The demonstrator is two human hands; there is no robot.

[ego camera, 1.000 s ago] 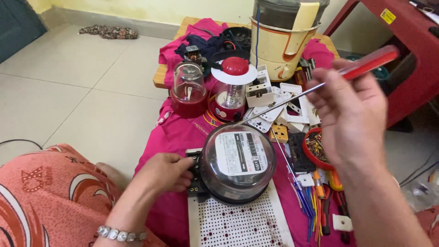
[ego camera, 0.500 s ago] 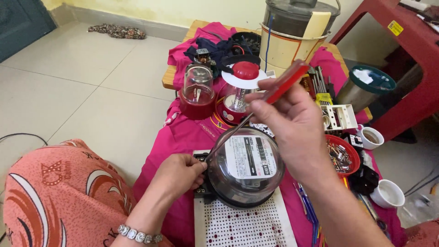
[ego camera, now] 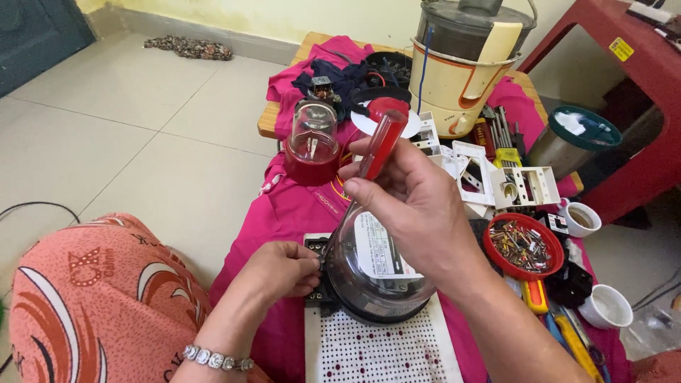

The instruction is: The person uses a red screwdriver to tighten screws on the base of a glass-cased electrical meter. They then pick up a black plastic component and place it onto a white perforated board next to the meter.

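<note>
Where laid out on the low bench, largest first:

Pink cloth [ego camera: 284,213] — spread over the bench, under everything listed.

Cream mixer body [ego camera: 464,85] — far end, upright, well apart from both hands.

White perforated board [ego camera: 376,351] — near edge, flat, partly under the next item.

Round meter with clear dome [ego camera: 379,273] — seated on the board, dome upward, paper label visible through it. Black terminal block on its left flank, just beside the left fingertips.

Small jar with red base [ego camera: 312,145] — upright, beyond the meter, untouched.

Red bowl of small metal parts [ego camera: 523,245] — right of the meter, near the right wrist, untouched.

White switch plates [ego camera: 496,177] — loose pile between mixer and bowl.

Two white cups [ego camera: 582,220] — right edge, apart from the work.

Right hand [ego camera: 418,206] — above the meter, fingers closed round the screwdriver handle.

Left hand [ego camera: 280,273] — low, at the meter's left side; fingertips pinched together against the terminal block. Whether anything small sits in the pinch cannot be told.

Red-handled screwdriver [ego camera: 383,142] — long axis steeply tilted, handle up and away, shaft running down and leftward past the dome toward the left fingertips. Tip hidden at the terminal block. Working point thus below and left of the right grip; left hand the nearer.
</note>
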